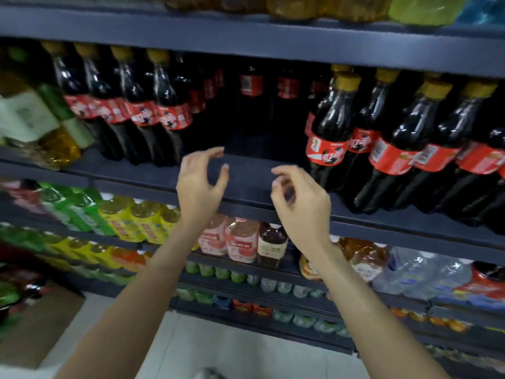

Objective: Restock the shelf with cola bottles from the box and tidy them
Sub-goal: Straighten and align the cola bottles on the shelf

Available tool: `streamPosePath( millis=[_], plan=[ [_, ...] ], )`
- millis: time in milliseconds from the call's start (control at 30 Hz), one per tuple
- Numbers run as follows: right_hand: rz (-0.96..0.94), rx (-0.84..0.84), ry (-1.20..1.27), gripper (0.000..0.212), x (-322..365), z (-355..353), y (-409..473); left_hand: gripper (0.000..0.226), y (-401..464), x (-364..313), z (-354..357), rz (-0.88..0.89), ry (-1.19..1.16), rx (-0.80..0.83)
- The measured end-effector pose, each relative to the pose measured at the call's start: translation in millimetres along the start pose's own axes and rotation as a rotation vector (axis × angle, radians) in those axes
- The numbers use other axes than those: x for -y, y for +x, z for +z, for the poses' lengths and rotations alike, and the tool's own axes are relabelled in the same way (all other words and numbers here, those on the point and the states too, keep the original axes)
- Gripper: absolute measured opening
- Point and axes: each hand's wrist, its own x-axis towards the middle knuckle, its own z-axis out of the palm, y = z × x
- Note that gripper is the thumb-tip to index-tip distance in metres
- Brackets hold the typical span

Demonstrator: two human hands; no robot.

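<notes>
Dark cola bottles with yellow caps and red labels fill the dark shelf (pixel 246 170) in two groups, a left group (pixel 142 105) and a right group (pixel 382 138). Between them is a gap with a few cola bottles (pixel 251 86) far back in the shadow. My left hand (pixel 199 187) and my right hand (pixel 300 206) hover in front of that gap, at the shelf's front edge. Both hold nothing, with fingers loosely curled. The brown cardboard box (pixel 38 329) sits on the floor at the lower left.
Green and golden bottles (pixel 41 124) lean at the left end of the cola shelf. Lower shelves carry yellow, pink, orange and clear water bottles (pixel 420 272). Another shelf of drinks runs overhead. Pale floor (pixel 218 348) lies below my arms.
</notes>
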Motion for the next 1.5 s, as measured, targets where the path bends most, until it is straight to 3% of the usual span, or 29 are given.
streamPosePath(
  millis=[67, 167, 300, 433, 533, 633, 933, 1233, 1333, 1433, 1500],
  plan=[
    [0.031, 0.041, 0.061, 0.022, 2.5, 33.5, 14.8, 0.035, 14.8, 34.8, -11.2, 0.097, 0.192, -0.114],
    [0.102, 0.071, 0.045, 0.035, -2.6, 79.9, 42.8, 0.061, 33.7, 78.4, -19.7, 0.054, 0.331, -0.177],
    [0.164, 0.113, -0.180, 0.056, -19.9, 125.4, 86.0, 0.080, 46.2, 104.4, -15.0, 0.069, 0.356, -0.095],
    [0.142, 0.115, -0.390, 0.057, -41.4, 153.7, 118.9, 0.090, 49.1, 114.1, -0.6, 0.101, 0.360, -0.045],
    [0.275, 0.102, -0.493, 0.056, -58.8, 168.8, 137.0, 0.089, 50.8, 121.0, 5.9, 0.142, 0.360, -0.093],
    [0.387, 0.058, -0.464, 0.068, -73.7, 184.2, 146.0, 0.085, 49.8, 127.6, 8.8, 0.157, 0.328, -0.143],
    [0.330, -0.009, -0.466, 0.092, -83.4, 214.5, 154.2, 0.079, 43.4, 132.9, 14.1, 0.181, 0.102, -0.154],
    [0.307, 0.108, -0.370, 0.090, -69.5, 229.9, 166.3, 0.078, 44.0, 130.5, 12.2, 0.169, 0.147, -0.157],
    [0.302, 0.120, -0.379, 0.083, -69.2, 215.1, 160.3, 0.062, 40.6, 113.3, 8.7, 0.244, 0.080, -0.226],
    [0.179, -0.103, -0.461, 0.055, -74.1, 188.0, 146.4, 0.038, 43.1, 78.1, 14.3, 0.447, -0.076, -0.174],
    [0.065, -0.305, -0.496, 0.041, -84.7, 172.7, 134.4, 0.030, 51.4, 58.6, 30.6, 0.482, -0.109, -0.089]
  ],
)
